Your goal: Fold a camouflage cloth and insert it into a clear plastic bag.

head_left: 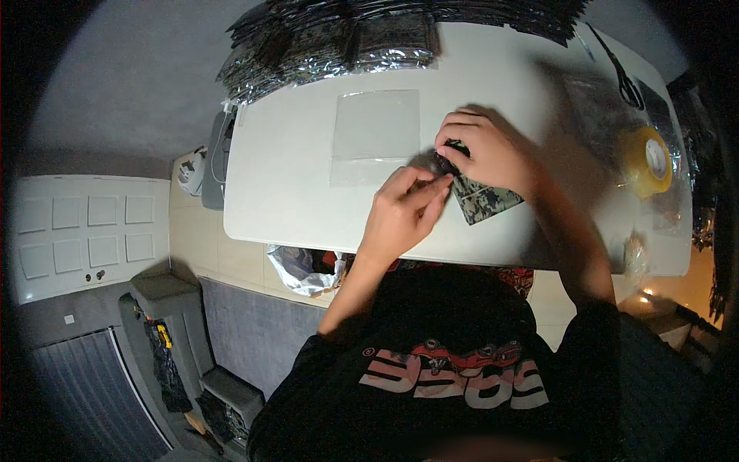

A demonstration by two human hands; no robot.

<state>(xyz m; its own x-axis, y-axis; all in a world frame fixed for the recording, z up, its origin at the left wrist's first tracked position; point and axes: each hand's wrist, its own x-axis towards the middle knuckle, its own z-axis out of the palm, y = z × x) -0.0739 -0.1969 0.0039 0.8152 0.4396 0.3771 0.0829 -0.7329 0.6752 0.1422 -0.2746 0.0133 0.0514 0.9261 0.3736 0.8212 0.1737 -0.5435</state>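
Observation:
A folded camouflage-patterned cloth piece [489, 203] lies at the table's near middle, tilted, with a dark strip at its upper left corner. My right hand [491, 150] is closed over that upper part from above, fingers curled round it. My left hand [402, 212] pinches at the same corner from the left, thumb and fingertips close together. The fingers hide most of the dark strip. Just left of the hands, a flat transparent plastic bag [377, 127] rests on the white table [289, 177].
Stacks of dark, shiny plastic-wrapped packs [339, 42] line the far edge. On the right are black-handled scissors [627, 85], a roll of yellowish transparent tape [654, 165] and loose plastic film [596, 104]. A silvery bag [296, 271] sits below the near edge.

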